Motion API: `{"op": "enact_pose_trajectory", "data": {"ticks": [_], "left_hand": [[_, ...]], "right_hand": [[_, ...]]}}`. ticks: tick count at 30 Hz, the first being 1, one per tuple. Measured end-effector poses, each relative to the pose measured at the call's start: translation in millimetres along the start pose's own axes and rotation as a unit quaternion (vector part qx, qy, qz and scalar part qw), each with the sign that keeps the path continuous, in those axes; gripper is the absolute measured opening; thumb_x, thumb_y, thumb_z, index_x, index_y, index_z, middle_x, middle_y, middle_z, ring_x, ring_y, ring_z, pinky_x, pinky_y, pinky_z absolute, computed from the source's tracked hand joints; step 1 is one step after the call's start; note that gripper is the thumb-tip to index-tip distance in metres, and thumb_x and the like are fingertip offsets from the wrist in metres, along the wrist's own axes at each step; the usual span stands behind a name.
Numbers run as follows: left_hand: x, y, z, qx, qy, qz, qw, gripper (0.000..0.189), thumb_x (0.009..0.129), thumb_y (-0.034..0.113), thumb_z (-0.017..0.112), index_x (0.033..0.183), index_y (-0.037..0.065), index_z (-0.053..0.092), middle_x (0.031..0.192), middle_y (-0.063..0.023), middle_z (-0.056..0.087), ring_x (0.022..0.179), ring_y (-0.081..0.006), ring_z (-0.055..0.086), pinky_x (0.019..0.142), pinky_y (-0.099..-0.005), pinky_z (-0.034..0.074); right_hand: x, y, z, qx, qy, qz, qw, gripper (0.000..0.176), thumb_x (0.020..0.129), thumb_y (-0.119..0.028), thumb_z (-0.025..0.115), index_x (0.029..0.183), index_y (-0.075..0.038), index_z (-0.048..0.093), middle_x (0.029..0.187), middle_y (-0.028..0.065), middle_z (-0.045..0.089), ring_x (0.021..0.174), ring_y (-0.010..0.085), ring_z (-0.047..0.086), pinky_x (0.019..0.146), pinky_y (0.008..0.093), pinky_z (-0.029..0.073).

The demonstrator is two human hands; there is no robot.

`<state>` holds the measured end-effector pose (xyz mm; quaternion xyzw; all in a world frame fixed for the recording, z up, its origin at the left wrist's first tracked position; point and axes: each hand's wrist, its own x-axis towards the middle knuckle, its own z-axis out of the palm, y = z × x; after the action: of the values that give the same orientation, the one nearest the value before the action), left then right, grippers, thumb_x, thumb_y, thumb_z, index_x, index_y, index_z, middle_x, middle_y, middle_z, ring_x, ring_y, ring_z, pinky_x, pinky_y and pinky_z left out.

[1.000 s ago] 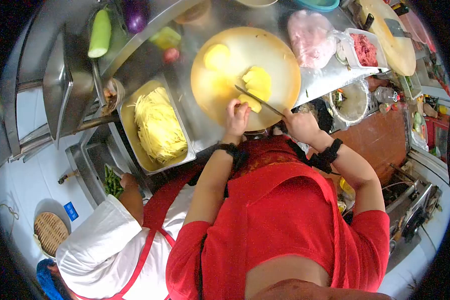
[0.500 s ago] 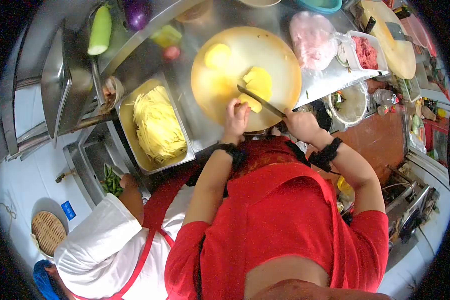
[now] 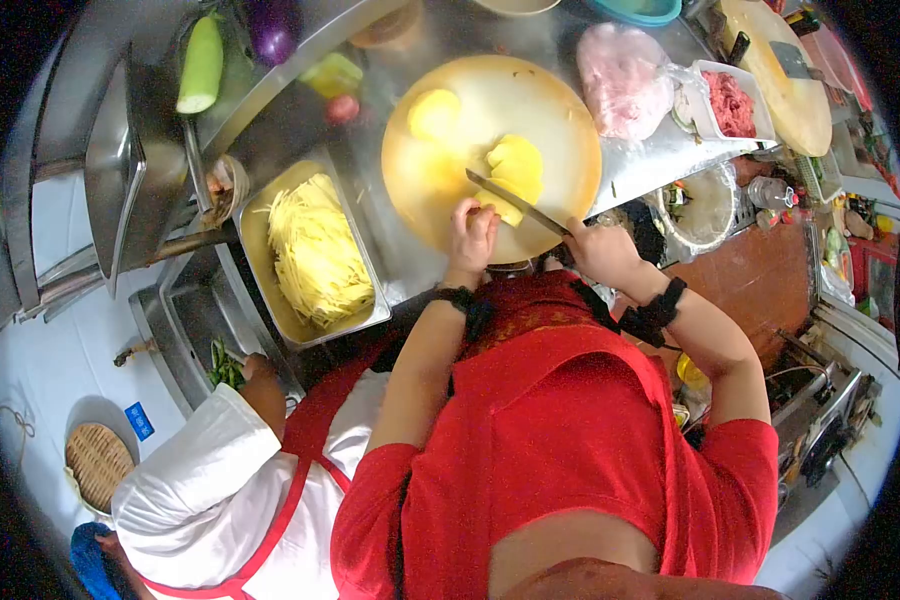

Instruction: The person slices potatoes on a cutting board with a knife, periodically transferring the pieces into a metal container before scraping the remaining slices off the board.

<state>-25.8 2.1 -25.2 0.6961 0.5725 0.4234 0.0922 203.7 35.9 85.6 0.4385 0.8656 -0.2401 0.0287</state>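
While the knife (image 3: 519, 203) is gripped by the right hand (image 3: 604, 250), its blade is angled across the yellow slices (image 3: 517, 157) right of centre on the round board (image 3: 562, 115); the nearest slice (image 3: 502, 210) is touched by the left hand (image 3: 473, 236), whose grip cannot be told. Slicing appears in hand; a further cut would require clear fingertips

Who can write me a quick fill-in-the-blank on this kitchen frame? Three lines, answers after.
1. The right hand holds a ____.
2. The tray of yellow strips stands to the ____ of the round board.
3. The eggplant is ____ in colour.

Missing words: knife; left; purple.
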Motion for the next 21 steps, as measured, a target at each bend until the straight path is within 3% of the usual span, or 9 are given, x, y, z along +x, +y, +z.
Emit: {"op": "enact_pose_trajectory", "data": {"ticks": [3, 8, 11, 18, 21], "left_hand": [[1, 2, 1, 0.007, 0.008, 0.007, 1.000, 0.032, 0.075, 0.005, 0.067, 0.103, 0.009, 0.051, 0.106, -0.0140, 0.042, 0.094, -0.0311, 0.049, 0.079, -0.0383, 0.045], [1, -6, 4, 0.029, 0.012, 0.046, 0.998, 0.032, 0.076, 0.001, 0.065, 0.103, 0.007, 0.049, 0.108, -0.0154, 0.040, 0.087, -0.0288, 0.052, 0.071, -0.0343, 0.048], [-3, -8, 8, -0.008, 0.021, 0.013, 1.000, 0.031, 0.075, 0.006, 0.067, 0.101, 0.007, 0.052, 0.105, -0.0136, 0.043, 0.092, -0.0305, 0.049, 0.075, -0.0381, 0.046], [0, 2, 2, 0.002, 0.014, -0.004, 1.000, 0.028, 0.075, 0.007, 0.067, 0.101, 0.007, 0.054, 0.105, -0.0129, 0.044, 0.090, -0.0301, 0.050, 0.074, -0.0380, 0.046], [-3, -4, 5, 0.007, 0.013, -0.009, 1.000, 0.029, 0.076, 0.008, 0.067, 0.101, 0.007, 0.054, 0.105, -0.0132, 0.044, 0.089, -0.0300, 0.050, 0.074, -0.0378, 0.046]], "right_hand": [[-6, -3, -6, 0.019, 0.056, -0.030, 0.998, 0.015, 0.080, -0.013, 0.046, 0.089, 0.000, 0.047, 0.057, 0.0154, 0.057, 0.050, 0.0323, 0.058, 0.043, 0.0430, 0.046], [9, 8, 28, -0.017, 0.015, -0.015, 1.000, 0.013, 0.081, -0.013, 0.045, 0.086, -0.001, 0.046, 0.056, 0.0153, 0.057, 0.049, 0.0318, 0.058, 0.043, 0.0416, 0.046], [8, 4, 20, -0.021, 0.007, -0.015, 1.000, 0.014, 0.081, -0.013, 0.046, 0.087, -0.001, 0.046, 0.056, 0.0152, 0.057, 0.050, 0.0318, 0.059, 0.043, 0.0416, 0.046], [-11, 3, -6, 0.031, 0.028, -0.013, 0.999, 0.022, 0.081, -0.019, 0.051, 0.094, -0.002, 0.046, 0.060, 0.0158, 0.059, 0.055, 0.0329, 0.060, 0.049, 0.0441, 0.047], [-8, 0, -8, 0.013, -0.005, -0.006, 1.000, 0.019, 0.080, -0.016, 0.050, 0.092, -0.002, 0.047, 0.062, 0.0157, 0.059, 0.056, 0.0327, 0.060, 0.049, 0.0444, 0.047]]}}
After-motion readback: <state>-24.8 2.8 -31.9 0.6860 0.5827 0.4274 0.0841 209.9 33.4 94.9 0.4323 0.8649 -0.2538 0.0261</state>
